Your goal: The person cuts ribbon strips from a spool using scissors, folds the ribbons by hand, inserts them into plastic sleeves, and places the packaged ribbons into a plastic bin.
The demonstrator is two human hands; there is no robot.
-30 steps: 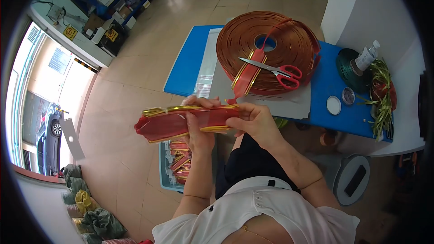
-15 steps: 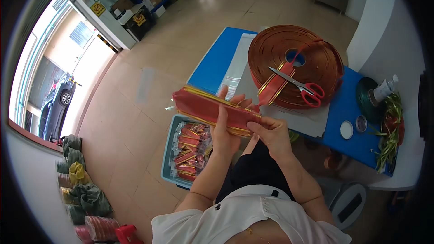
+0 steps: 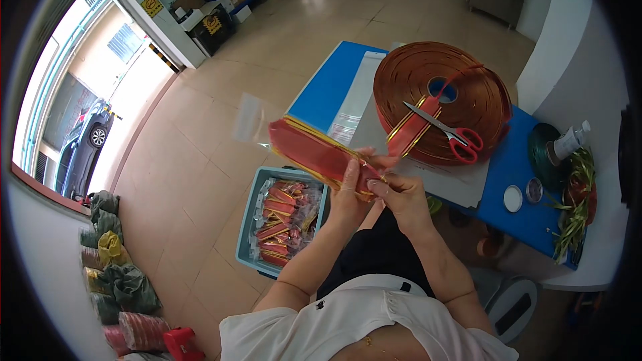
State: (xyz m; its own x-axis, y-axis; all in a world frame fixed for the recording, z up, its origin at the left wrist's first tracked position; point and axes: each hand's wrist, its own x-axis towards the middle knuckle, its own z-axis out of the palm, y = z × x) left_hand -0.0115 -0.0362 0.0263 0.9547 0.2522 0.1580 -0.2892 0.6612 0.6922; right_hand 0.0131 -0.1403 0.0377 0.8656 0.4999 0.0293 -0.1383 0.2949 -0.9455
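Note:
Between my hands is a flat red ribbon bundle [image 3: 311,150] with gold edges, in what looks like a clear plastic bag whose empty end sticks out at the upper left. My left hand [image 3: 351,194] is closed round the bundle near its right end. The thumb and fingers of my right hand [image 3: 404,200] pinch that right end. Just beyond my hands, a short red and gold ribbon piece [image 3: 404,139] and red-handled scissors [image 3: 458,139] lie on a large brown-red ribbon roll [image 3: 481,103].
A blue table [image 3: 515,160] bears the roll, a green spool [image 3: 543,150], a bottle [image 3: 570,142], a round white lid [image 3: 513,198] and green ties [image 3: 572,227]. On the floor side stands a blue bin [image 3: 245,241] of bagged ribbons. Sacks [image 3: 130,287] lie lower left.
The view has swung, so the table and roll appear farther right. The bundle has tilted, its left end up. My left hand has slid toward the bundle's right end, and the bag's clear end now shows.

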